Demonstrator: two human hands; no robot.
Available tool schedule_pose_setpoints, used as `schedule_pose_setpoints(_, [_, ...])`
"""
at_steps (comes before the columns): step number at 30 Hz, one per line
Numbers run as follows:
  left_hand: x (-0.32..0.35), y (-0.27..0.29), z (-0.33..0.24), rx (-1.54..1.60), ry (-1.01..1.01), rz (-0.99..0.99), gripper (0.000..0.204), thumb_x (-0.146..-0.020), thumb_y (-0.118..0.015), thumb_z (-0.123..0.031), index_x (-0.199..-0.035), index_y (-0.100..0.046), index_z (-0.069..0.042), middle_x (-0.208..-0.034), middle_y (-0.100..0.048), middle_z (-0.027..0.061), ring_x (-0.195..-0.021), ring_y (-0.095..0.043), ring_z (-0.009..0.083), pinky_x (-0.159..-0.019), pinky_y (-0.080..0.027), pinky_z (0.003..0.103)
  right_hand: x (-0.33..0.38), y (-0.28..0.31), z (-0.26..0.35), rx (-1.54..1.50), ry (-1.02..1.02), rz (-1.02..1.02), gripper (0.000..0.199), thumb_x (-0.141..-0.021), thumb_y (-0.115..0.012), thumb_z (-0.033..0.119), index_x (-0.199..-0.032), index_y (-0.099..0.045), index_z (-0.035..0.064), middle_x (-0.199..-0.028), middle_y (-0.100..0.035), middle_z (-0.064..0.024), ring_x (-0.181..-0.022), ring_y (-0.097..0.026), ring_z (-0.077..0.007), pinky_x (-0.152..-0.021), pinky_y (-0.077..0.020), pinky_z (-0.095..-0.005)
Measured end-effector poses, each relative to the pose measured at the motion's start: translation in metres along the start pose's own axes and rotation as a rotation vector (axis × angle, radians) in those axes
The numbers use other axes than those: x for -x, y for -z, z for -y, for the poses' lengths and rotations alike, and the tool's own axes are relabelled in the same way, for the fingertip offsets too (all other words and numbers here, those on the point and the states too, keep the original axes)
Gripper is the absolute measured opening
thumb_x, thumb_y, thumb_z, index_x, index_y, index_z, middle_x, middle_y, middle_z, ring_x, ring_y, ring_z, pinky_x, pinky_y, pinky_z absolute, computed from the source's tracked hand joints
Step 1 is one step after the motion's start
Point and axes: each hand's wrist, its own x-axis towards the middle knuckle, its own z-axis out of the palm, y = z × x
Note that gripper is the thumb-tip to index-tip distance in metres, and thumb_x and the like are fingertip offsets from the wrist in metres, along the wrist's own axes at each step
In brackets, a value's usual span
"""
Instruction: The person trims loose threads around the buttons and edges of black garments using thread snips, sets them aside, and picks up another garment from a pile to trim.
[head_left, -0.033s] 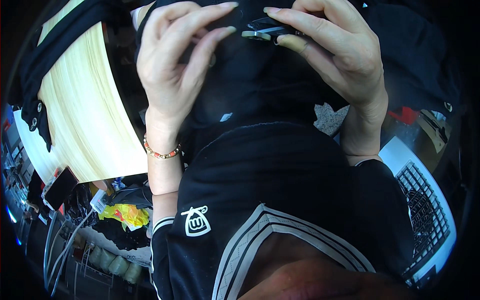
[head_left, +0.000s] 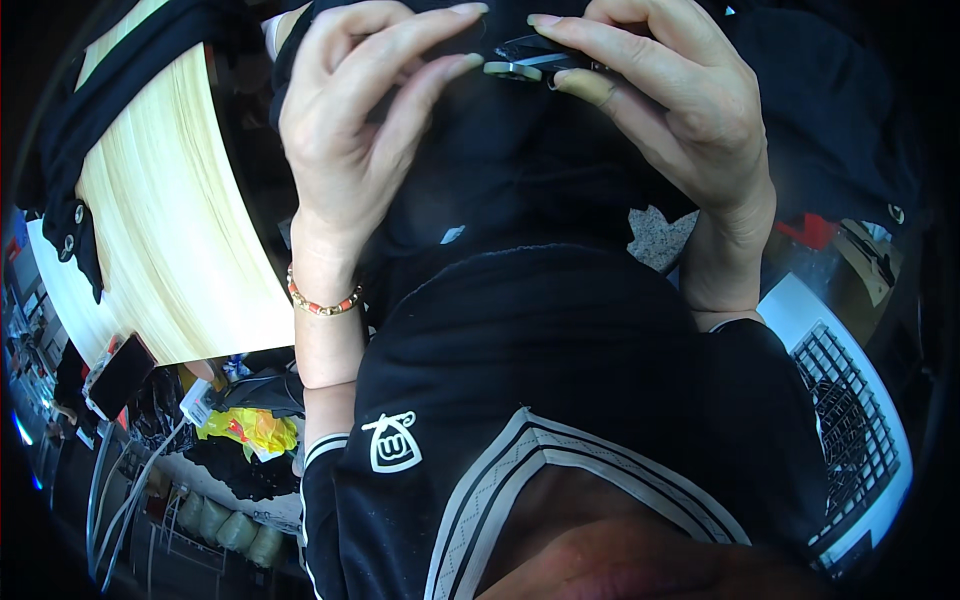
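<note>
My right hand (head_left: 690, 95) pinches a fold of black cloth (head_left: 545, 55) between thumb and index finger, at the top middle. At the left end of that fold a round, pale-rimmed button (head_left: 512, 70) shows edge-on. To the left of the button is my left hand (head_left: 365, 110), its thumb and index finger apart, with nothing visible between them. A bracelet of orange and gold pieces (head_left: 325, 302) circles the left wrist. Black garment cloth (head_left: 500, 150) lies below both hands, across my lap, with a small white scrap (head_left: 452, 235) on it.
A pale wood-grain table (head_left: 190, 230) stands at left, a black garment piece with buttons (head_left: 72, 230) over its edge. A phone (head_left: 122, 378) and a yellow bag (head_left: 258, 428) are at lower left. At right is a white-framed basket with black mesh (head_left: 850, 420).
My left hand has shifted slightly to the right, closer to the button. The right hand and the cloth have stayed in place.
</note>
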Motion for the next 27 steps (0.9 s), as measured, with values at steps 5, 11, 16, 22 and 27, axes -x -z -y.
schedule_pose_setpoints(5, [-0.01,-0.007,0.003,0.07,-0.032,-0.019,0.026,-0.081,-0.076,0.002,-0.106,-0.077,-0.004,-0.094,-0.063,0.0057,-0.076,-0.059,0.0094,-0.071,-0.046,0.021,-0.001,0.006,0.002,0.052,0.031,0.006,0.032,-0.071,-0.081,0.01,-0.101,-0.074,0.0024,-0.083,-0.06,-0.0065,-0.069,-0.058,-0.02,-0.058,-0.0469,-0.0304])
schedule_pose_setpoints(11, [0.002,-0.014,0.0,-0.08,-0.182,-0.162,0.029,-0.074,-0.081,0.007,-0.101,-0.077,-0.002,-0.087,-0.06,0.0056,-0.071,-0.059,0.0109,-0.063,-0.046,0.021,0.003,-0.004,-0.001,0.011,-0.016,-0.027,0.031,-0.071,-0.081,0.01,-0.1,-0.074,0.0027,-0.083,-0.06,-0.0066,-0.069,-0.059,-0.0201,-0.058,-0.0472,-0.0301])
schedule_pose_setpoints(16, [-0.003,-0.023,-0.001,-0.067,-0.219,-0.283,0.023,-0.069,-0.083,0.003,-0.09,-0.075,-0.004,-0.085,-0.061,0.0049,-0.066,-0.059,0.0125,-0.056,-0.047,0.023,0.0,0.004,0.0,0.06,0.019,-0.025,0.031,-0.071,-0.082,0.01,-0.1,-0.074,0.0028,-0.083,-0.06,-0.0065,-0.069,-0.059,-0.0199,-0.057,-0.047,-0.03])
schedule_pose_setpoints(22, [0.001,-0.015,-0.006,-0.049,-0.068,-0.157,0.014,-0.08,-0.076,0.003,-0.093,-0.072,-0.001,-0.089,-0.066,0.007,-0.084,-0.061,0.0165,-0.077,-0.047,0.027,-0.001,0.0,0.002,0.073,0.037,-0.036,0.031,-0.071,-0.081,0.012,-0.101,-0.074,0.0036,-0.082,-0.059,-0.0053,-0.068,-0.058,-0.0192,-0.057,-0.0466,-0.0299])
schedule_pose_setpoints(27, [-0.001,-0.014,0.001,0.096,-0.02,-0.105,0.008,-0.085,-0.072,0.001,-0.093,-0.069,0.002,-0.091,-0.066,0.0076,-0.088,-0.06,0.0172,-0.081,-0.046,0.027,-0.003,0.0,0.005,0.139,0.027,-0.002,0.03,-0.071,-0.081,0.012,-0.099,-0.075,0.0061,-0.081,-0.059,-0.003,-0.068,-0.057,-0.0179,-0.055,-0.0458,-0.0293])
